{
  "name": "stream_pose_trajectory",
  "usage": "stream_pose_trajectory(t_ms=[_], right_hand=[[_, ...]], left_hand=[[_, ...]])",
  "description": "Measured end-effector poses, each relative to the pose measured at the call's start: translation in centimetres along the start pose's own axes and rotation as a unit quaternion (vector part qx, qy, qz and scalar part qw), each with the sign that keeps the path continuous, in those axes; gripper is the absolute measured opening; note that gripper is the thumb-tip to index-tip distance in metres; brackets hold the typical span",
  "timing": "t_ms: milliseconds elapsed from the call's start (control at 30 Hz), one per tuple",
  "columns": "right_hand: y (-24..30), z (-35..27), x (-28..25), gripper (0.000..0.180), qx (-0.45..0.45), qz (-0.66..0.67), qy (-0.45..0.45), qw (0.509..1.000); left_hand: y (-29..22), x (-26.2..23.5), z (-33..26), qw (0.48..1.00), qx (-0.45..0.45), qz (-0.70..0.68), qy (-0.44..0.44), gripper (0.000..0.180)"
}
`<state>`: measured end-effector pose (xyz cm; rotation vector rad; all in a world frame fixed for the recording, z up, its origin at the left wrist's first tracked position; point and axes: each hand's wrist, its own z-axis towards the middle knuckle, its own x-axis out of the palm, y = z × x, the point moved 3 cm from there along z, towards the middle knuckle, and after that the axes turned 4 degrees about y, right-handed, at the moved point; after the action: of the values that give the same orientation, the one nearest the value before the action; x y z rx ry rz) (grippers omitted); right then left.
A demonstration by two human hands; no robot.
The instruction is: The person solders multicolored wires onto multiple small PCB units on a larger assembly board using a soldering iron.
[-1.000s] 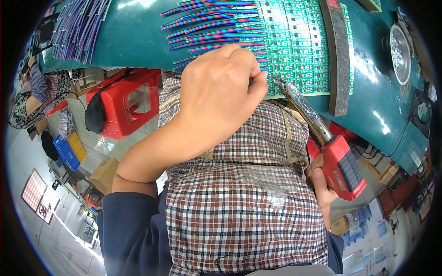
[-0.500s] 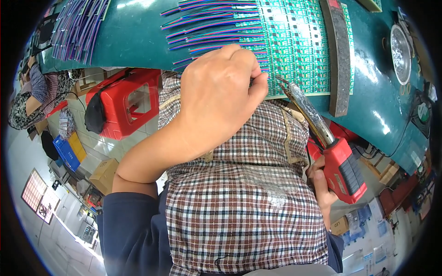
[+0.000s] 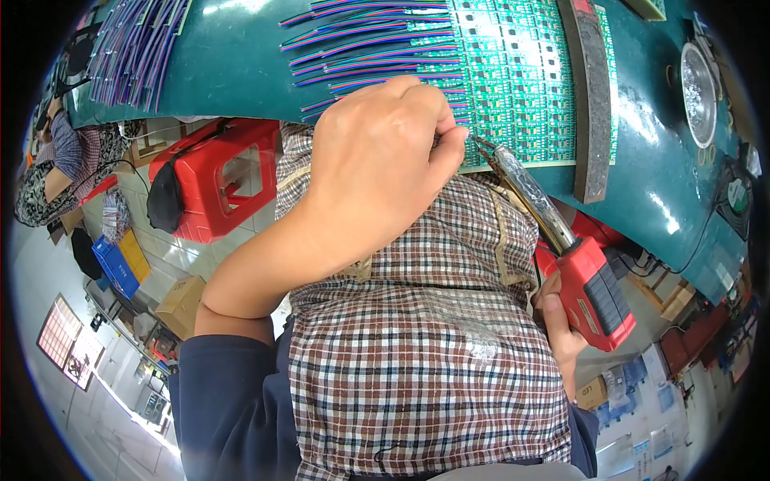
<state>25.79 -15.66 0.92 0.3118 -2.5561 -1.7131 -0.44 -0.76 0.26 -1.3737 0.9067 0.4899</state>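
My left hand [image 3: 381, 148] is closed in a pinch at the near left edge of a green circuit board panel [image 3: 517, 88]. What lies between its thumb and fingers is hidden by the hand. Rows of multicoloured wires [image 3: 369, 52] run leftward from the panel's left edge, and the hand covers part of the nearest ones. In my right hand [image 3: 561, 325] is a soldering iron [image 3: 589, 289] with a red and black handle. Its metal barrel slants up and left, bringing the tip close to my left thumb at the panel's near corner.
A dark bar [image 3: 589, 104] lies across the panel's right side. Another bundle of wires [image 3: 140, 52] rests at the far left of the green table [image 3: 233, 64]. A round metal dish [image 3: 698, 96] is at the right. Below the table's left edge stands a red stool [image 3: 216, 188].
The soldering iron has shifted slightly left, its tip now nearer my left thumb. My left hand keeps its pinch in nearly the same place.
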Motion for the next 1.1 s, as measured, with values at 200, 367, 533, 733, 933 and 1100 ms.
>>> stream_pose_trajectory(t_ms=[200,367,533,733,933,1100], right_hand=[[0.8,0.4,0.1,0.034,0.000,-0.013,0.000,1.000],[0.9,0.3,0.6,0.009,0.016,-0.067,-0.058,0.996],[1.5,1.1,0.7,0.007,0.002,-0.057,-0.010,0.998],[1.5,1.2,1.2,0.009,0.017,-0.046,-0.036,0.998],[1.5,0.9,1.0,0.009,0.027,-0.024,-0.039,0.999],[0.7,0.3,0.4,0.016,0.019,-0.005,-0.051,0.998]], left_hand=[[0.1,-0.1,0.1,1.000,0.002,-0.005,0.004,0.018],[0.1,-0.1,0.2,1.000,0.007,-0.017,0.010,0.019],[0.2,-0.3,0.3,1.000,0.001,-0.011,0.024,0.019],[0.1,-0.2,0.3,1.000,0.010,-0.014,0.021,0.018],[0.2,-0.2,0.3,1.000,0.007,-0.013,0.025,0.019],[0.1,-0.3,0.3,1.000,0.005,-0.011,0.027,0.019]])
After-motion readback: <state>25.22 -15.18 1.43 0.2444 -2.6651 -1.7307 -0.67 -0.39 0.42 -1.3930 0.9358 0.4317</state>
